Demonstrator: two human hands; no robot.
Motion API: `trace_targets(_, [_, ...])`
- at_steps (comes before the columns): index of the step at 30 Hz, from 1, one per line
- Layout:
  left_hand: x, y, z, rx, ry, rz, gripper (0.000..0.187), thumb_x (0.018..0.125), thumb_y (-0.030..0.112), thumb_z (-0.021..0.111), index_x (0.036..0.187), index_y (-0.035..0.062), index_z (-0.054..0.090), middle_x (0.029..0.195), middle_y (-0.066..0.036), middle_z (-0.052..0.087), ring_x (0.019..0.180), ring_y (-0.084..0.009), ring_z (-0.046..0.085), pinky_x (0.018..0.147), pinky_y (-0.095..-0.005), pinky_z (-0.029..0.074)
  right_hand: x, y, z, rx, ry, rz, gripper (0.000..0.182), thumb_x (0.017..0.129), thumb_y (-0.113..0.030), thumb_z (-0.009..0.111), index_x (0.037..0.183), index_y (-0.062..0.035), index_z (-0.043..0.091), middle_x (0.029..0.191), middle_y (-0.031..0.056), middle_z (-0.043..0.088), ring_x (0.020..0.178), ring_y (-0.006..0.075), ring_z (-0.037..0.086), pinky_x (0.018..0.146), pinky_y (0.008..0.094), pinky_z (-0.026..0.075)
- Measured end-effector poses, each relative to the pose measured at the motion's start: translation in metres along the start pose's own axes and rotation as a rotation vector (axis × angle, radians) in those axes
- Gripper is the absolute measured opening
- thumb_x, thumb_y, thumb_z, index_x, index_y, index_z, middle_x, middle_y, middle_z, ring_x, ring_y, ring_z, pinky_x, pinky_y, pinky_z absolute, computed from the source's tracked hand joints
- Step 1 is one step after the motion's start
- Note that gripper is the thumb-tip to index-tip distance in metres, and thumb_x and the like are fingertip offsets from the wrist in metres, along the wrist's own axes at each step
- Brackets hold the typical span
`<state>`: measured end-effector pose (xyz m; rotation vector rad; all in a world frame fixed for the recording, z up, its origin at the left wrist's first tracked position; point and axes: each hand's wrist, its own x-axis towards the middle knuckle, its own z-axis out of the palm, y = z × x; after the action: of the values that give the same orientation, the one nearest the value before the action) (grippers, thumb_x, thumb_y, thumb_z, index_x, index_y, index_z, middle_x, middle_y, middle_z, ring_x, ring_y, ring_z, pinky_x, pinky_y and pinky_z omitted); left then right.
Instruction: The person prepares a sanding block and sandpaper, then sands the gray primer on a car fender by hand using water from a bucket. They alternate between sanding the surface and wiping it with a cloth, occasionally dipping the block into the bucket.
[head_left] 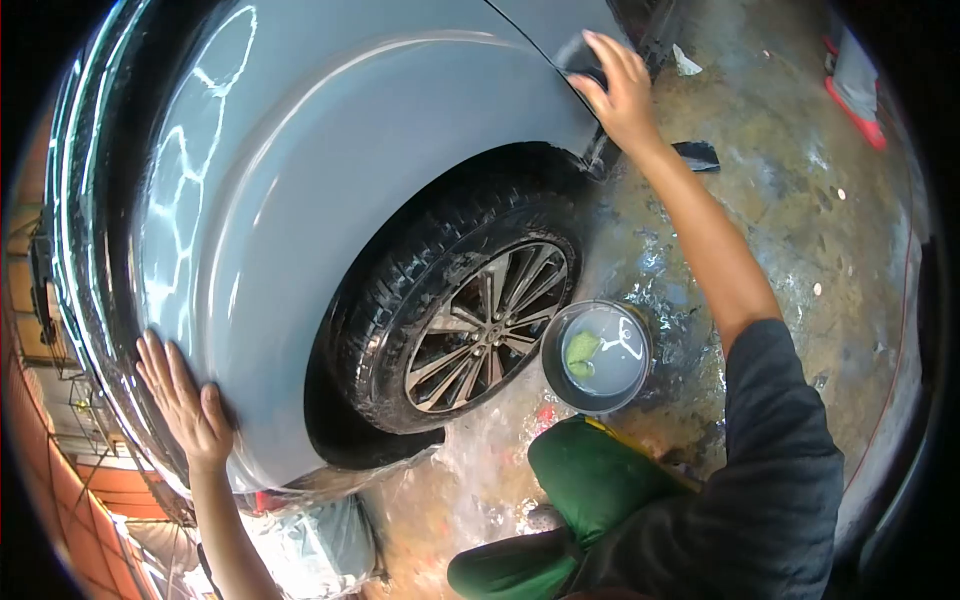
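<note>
A grey-blue car body panel curves around the wheel arch. My left hand lies flat on the panel near its lower left edge, fingers stretched out. At the upper right, my right hand is closed on a dark grey flat piece, held against the bodywork by the panel seam; I cannot tell what kind of piece it is. Below the arch stands the wheel, its tyre wet and streaked.
Beside the wheel a round bucket holds cloudy water and a green cloth or sponge. A black piece and a white scrap lie on the wet floor. Another person's foot in red footwear shows at upper right.
</note>
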<state>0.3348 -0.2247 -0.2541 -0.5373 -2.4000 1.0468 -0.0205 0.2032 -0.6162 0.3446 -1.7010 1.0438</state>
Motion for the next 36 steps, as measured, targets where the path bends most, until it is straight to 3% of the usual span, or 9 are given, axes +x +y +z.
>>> trace_targets(3, [0.001, 0.007, -0.002, 0.034, -0.03, -0.068, 0.064, 0.109, 0.037, 0.034, 0.16, -0.0005, 0.03, 0.168, -0.024, 0.026, 0.157, -0.0431, 0.016, 0.126, -0.0568, 0.01, -0.053, -0.057, -0.033, 0.307, 0.063, 0.402, 0.064, 0.094, -0.023, 0.075, 0.148, -0.0007, 0.047, 0.146, 0.0205, 0.052, 0.133, 0.0345, 0.051, 0.114, 0.0446, 0.038])
trace_targets(8, [0.101, 0.043, -0.004, 0.092, 0.137, -0.101, 0.062, 0.109, 0.036, 0.041, 0.16, 0.0019, 0.033, 0.169, -0.017, 0.026, 0.158, -0.0401, 0.014, 0.128, -0.0514, 0.012, -0.237, -0.135, -0.075, 0.509, -0.158, 1.123, 0.056, 0.103, -0.025, 0.063, 0.15, 0.0, 0.044, 0.137, 0.0182, 0.058, 0.125, 0.0286, 0.057, 0.11, 0.039, 0.042])
trace_targets(12, [0.198, 0.065, 0.016, 0.147, 0.283, -0.031, 0.067, 0.107, 0.046, 0.044, 0.16, 0.0069, 0.036, 0.17, -0.01, 0.026, 0.159, -0.0292, 0.017, 0.128, -0.0493, 0.012, -0.304, -0.148, -0.117, 0.466, -0.451, 1.166, 0.055, 0.1, -0.029, 0.065, 0.144, 0.0013, 0.051, 0.133, 0.0235, 0.061, 0.124, 0.0368, 0.059, 0.108, 0.0432, 0.043])
trace_targets(16, [0.287, 0.105, 0.033, 0.269, 0.539, -0.011, 0.062, 0.103, 0.043, 0.051, 0.144, -0.004, 0.052, 0.157, -0.021, 0.045, 0.153, -0.0298, 0.031, 0.126, -0.0459, 0.021, -0.302, -0.152, -0.141, 0.288, -0.805, 0.666, 0.06, 0.095, -0.031, 0.069, 0.143, 0.0017, 0.051, 0.135, 0.0282, 0.06, 0.126, 0.0469, 0.056, 0.11, 0.0488, 0.042])
trace_targets(18, [0.32, 0.117, 0.045, 0.059, 0.352, 0.028, 0.071, 0.106, 0.044, 0.042, 0.159, -0.0012, 0.031, 0.17, -0.019, 0.023, 0.16, -0.0305, 0.009, 0.13, -0.046, 0.002, -0.299, -0.153, -0.15, 0.309, -0.785, 0.534, 0.062, 0.095, -0.032, 0.069, 0.143, 0.0023, 0.05, 0.136, 0.0274, 0.059, 0.126, 0.0464, 0.056, 0.11, 0.0485, 0.043])
trace_targets(21, [0.346, 0.159, 0.051, 0.197, 0.276, 0.037, 0.071, 0.106, 0.047, 0.04, 0.158, -0.0001, 0.034, 0.169, -0.016, 0.026, 0.159, -0.0304, 0.013, 0.13, -0.0456, 0.006, -0.307, -0.156, -0.152, 0.262, -0.888, 0.502, 0.063, 0.095, -0.034, 0.068, 0.143, 0.0027, 0.05, 0.137, 0.0273, 0.058, 0.126, 0.0451, 0.056, 0.109, 0.0488, 0.044])
trace_targets(25, [0.329, 0.207, 0.063, 0.374, 0.131, 0.033, 0.074, 0.107, 0.058, 0.029, 0.163, 0.0101, 0.029, 0.172, -0.002, 0.023, 0.159, -0.0184, 0.015, 0.13, -0.0391, 0.007, -0.31, -0.159, -0.142, 0.161, -0.93, 0.544, 0.066, 0.095, -0.038, 0.068, 0.143, 0.0021, 0.05, 0.138, 0.0272, 0.058, 0.128, 0.0437, 0.056, 0.108, 0.0486, 0.045])
trace_targets(29, [0.284, 0.196, 0.066, 0.333, 0.089, 0.171, 0.074, 0.107, 0.059, 0.028, 0.162, 0.0085, 0.031, 0.171, -0.003, 0.025, 0.159, -0.016, 0.016, 0.13, -0.0378, 0.008, -0.316, -0.157, -0.143, 0.125, -0.927, 0.505, 0.066, 0.095, -0.038, 0.067, 0.144, 0.0019, 0.049, 0.139, 0.0271, 0.057, 0.129, 0.0431, 0.055, 0.108, 0.0479, 0.045])
trace_targets(36, [0.196, 0.148, 0.039, 0.279, 0.16, -0.001, 0.074, 0.106, 0.06, 0.03, 0.16, 0.009, 0.035, 0.168, -0.004, 0.032, 0.157, -0.0175, 0.023, 0.13, -0.0381, 0.013, -0.311, -0.161, -0.144, 0.121, -0.954, 0.538, 0.066, 0.093, -0.038, 0.07, 0.142, 0.001, 0.051, 0.134, 0.0268, 0.062, 0.123, 0.0426, 0.061, 0.104, 0.0477, 0.049])
